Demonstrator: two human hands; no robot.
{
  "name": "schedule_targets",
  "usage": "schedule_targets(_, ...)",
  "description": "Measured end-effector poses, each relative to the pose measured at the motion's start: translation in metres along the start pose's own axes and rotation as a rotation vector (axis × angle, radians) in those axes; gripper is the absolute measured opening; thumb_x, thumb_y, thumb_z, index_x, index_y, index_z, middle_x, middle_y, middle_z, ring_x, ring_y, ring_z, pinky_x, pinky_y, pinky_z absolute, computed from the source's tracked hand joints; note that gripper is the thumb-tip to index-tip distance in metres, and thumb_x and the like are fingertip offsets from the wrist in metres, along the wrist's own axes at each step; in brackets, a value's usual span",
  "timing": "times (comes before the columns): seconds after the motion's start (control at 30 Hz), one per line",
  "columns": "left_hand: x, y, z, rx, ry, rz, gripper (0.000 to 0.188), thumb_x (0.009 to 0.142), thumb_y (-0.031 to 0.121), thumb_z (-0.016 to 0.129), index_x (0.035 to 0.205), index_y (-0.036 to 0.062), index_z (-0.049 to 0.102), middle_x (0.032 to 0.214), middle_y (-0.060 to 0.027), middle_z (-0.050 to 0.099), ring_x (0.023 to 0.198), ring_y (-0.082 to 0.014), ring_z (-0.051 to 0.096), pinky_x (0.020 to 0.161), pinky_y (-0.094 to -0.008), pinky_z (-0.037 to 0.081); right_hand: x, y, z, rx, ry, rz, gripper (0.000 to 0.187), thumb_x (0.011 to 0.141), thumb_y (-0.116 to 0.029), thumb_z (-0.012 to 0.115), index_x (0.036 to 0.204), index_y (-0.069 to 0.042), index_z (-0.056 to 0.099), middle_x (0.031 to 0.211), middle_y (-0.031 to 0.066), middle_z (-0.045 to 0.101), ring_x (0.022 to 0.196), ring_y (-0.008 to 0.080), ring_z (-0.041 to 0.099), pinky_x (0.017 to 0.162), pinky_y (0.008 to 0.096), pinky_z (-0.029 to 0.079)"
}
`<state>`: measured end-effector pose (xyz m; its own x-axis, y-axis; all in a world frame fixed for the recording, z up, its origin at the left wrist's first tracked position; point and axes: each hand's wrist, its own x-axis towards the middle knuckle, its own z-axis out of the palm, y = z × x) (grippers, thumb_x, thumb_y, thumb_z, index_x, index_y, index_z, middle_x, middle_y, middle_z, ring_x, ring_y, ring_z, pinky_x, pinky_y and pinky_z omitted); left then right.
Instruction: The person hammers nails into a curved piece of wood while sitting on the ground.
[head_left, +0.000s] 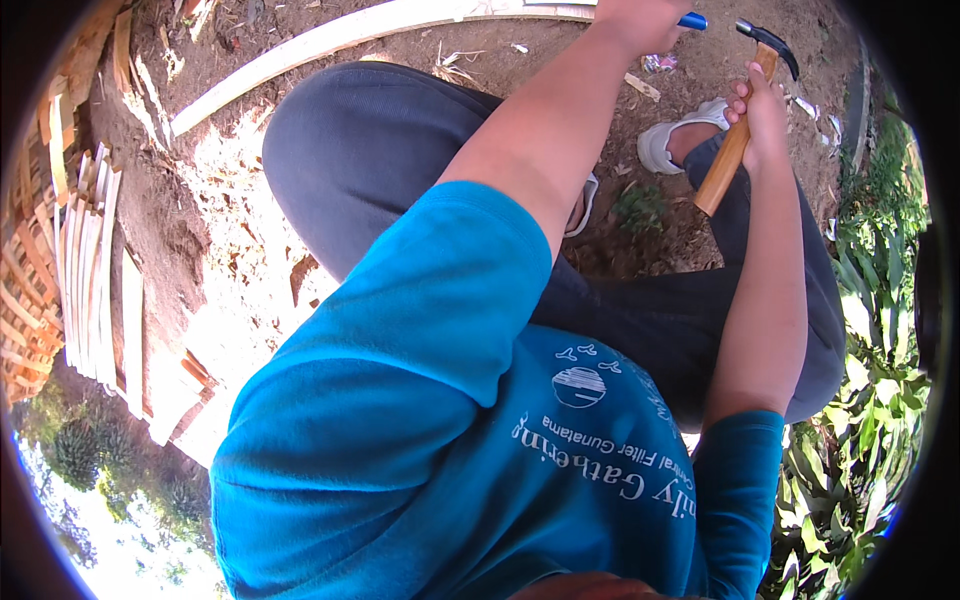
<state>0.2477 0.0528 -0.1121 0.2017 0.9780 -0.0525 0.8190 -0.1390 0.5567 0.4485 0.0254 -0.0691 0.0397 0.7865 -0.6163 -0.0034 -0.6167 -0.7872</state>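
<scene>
My right hand (762, 112) is closed round the wooden handle of a claw hammer (722, 172). The dark metal head of the hammer points up and away from me, above my fingers. At the top edge, my left hand (650, 22) is closed, partly cut off by the picture's rim. A blue rod-like end (692, 20) sticks out of it on the right; the rest of that thing is hidden, so its kind is unclear. Just left of that hand, a long pale strip of wood or bamboo (330, 50) curves along the ground.
I sit on bare earth with legs bent, a white shoe (660, 148) near the hammer. At the left stand a woven bamboo basket (25, 310) and a bundle of slats (92, 270). Green plants (870, 400) line the right side. Wood shavings (455, 68) lie ahead.
</scene>
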Motion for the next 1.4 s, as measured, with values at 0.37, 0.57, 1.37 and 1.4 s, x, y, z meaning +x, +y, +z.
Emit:
schedule_targets(0.37,-0.003,-0.002,0.0,-0.055,0.071,0.029,0.022,0.09,0.022,0.062,0.109,0.0162,0.073,0.099,-0.0159,0.076,0.094,-0.038,0.072,0.082,-0.0516,0.057,-0.008,-0.006,-0.001,0.008,-0.06,0.017,0.031,0.107,-0.027,0.055,0.13,-0.006,0.053,0.075,-0.0026,0.047,0.055,0.0057,0.042,0.048,0.0234,0.038)
schedule_targets(0.57,-0.007,-0.001,-0.007,-0.081,0.046,0.015,0.021,0.09,0.023,0.063,0.107,0.0172,0.073,0.097,-0.0166,0.075,0.094,-0.0383,0.072,0.082,-0.0519,0.057,-0.01,-0.011,-0.002,-0.081,-0.096,0.028,0.021,0.106,-0.03,0.057,0.108,-0.01,0.05,0.076,-0.0021,0.049,0.054,0.0054,0.042,0.046,0.0235,0.037)
schedule_targets(1.37,-0.009,0.032,-0.062,-0.181,0.104,-0.171,0.043,0.095,0.049,0.055,0.107,0.0113,0.073,0.1,-0.0221,0.074,0.097,-0.0412,0.072,0.086,-0.0532,0.056,-0.023,-0.06,-0.025,0.256,-0.131,-0.097,0.032,0.11,-0.023,0.051,0.133,-0.002,0.047,0.08,-0.001,0.045,0.061,0.0071,0.04,0.053,0.0231,0.038)
schedule_targets(1.4,-0.013,0.036,-0.072,-0.199,0.139,-0.172,0.043,0.095,0.049,0.055,0.107,0.0118,0.073,0.099,-0.0224,0.074,0.097,-0.0416,0.071,0.086,-0.0533,0.056,-0.025,-0.066,-0.027,0.281,-0.16,-0.117,0.033,0.11,-0.023,0.052,0.134,-0.002,0.046,0.081,-0.0006,0.044,0.062,0.0073,0.04,0.053,0.0228,0.038)
